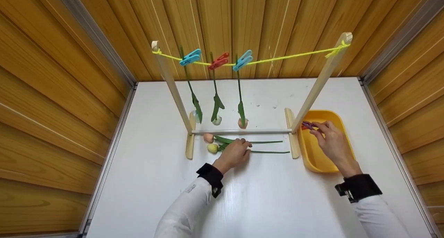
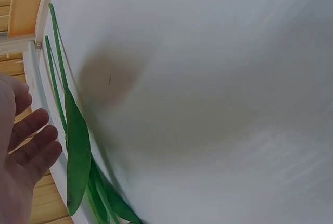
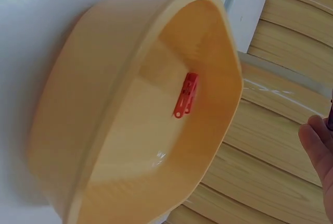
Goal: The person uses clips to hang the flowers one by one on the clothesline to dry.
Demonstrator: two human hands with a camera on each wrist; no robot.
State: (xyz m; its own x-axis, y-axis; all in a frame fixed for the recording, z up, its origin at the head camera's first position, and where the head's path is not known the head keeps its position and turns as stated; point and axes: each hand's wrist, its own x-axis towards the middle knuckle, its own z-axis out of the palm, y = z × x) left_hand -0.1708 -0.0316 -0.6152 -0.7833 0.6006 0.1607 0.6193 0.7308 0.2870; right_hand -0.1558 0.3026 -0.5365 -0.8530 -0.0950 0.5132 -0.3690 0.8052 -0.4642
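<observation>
In the head view, my left hand [image 1: 235, 153] is over two artificial tulips lying on the white table. One is a peach tulip [image 1: 208, 138], the other a yellow tulip [image 1: 212, 148]; their stems point right. The left wrist view shows that hand's fingers [image 2: 36, 143] loosely bent beside the green leaves [image 2: 78, 153]. At the right, my right hand [image 1: 333, 142] pinches a purple clothespin [image 1: 308, 125] over the yellow basin [image 1: 341, 118]. Inside the basin lies a red clothespin [image 3: 186, 96].
A wooden frame [image 1: 317, 80] carries a yellow cord [image 1: 288, 56]. Three tulips hang head down from it by two blue clothespins [image 1: 190, 57] and a red one [image 1: 219, 61]. A pale crossbar [image 1: 263, 131] runs low behind the lying tulips. Wood-panelled walls [image 1: 52, 92] enclose the table.
</observation>
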